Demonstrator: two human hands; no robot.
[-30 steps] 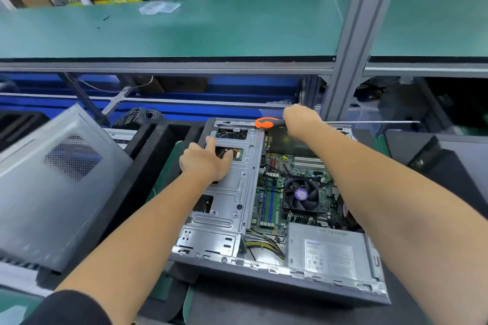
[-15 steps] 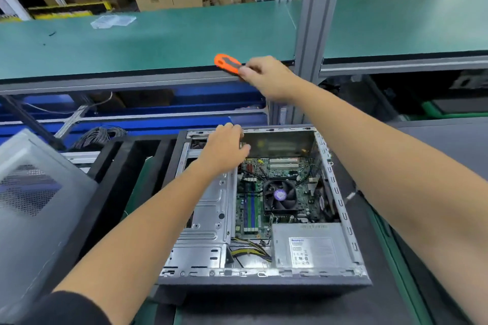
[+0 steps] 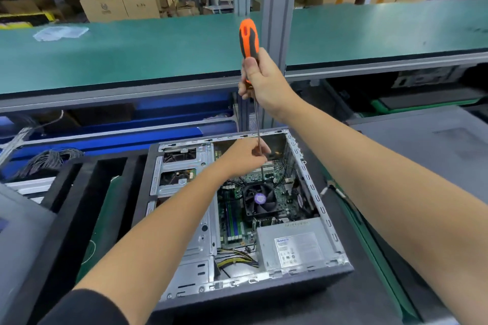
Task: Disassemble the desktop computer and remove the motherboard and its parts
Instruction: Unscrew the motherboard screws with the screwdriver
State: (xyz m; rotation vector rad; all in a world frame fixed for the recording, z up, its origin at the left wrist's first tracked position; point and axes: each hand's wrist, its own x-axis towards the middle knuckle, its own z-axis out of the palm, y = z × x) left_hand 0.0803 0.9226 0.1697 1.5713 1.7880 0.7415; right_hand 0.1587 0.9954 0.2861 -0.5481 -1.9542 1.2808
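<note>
An open desktop case (image 3: pixel 320 208) lies on its side on the bench. Inside it I see the green motherboard (image 3: pixel 284 200), a black CPU fan (image 3: pixel 260 199) and a grey power supply (image 3: pixel 293 247). My right hand (image 3: pixel 264 82) grips the orange-and-black handle of a long screwdriver (image 3: pixel 248 39), held upright above the case. Its thin shaft runs down into the case. My left hand (image 3: pixel 244 155) pinches the shaft low down, just above the board's upper part. The tip is hidden among the board's parts.
A silver drive cage (image 3: pixel 182 182) fills the case's left half. Yellow and black cables (image 3: pixel 237 258) lie by the power supply. A grey side panel (image 3: pixel 18 240) leans at far left. A green shelf (image 3: pixel 132 53) and a grey upright post (image 3: pixel 274 8) stand behind.
My right hand has swung the screwdriver from level near the shelf edge to upright over the case. My left hand left the drive cage and took hold of the shaft.
</note>
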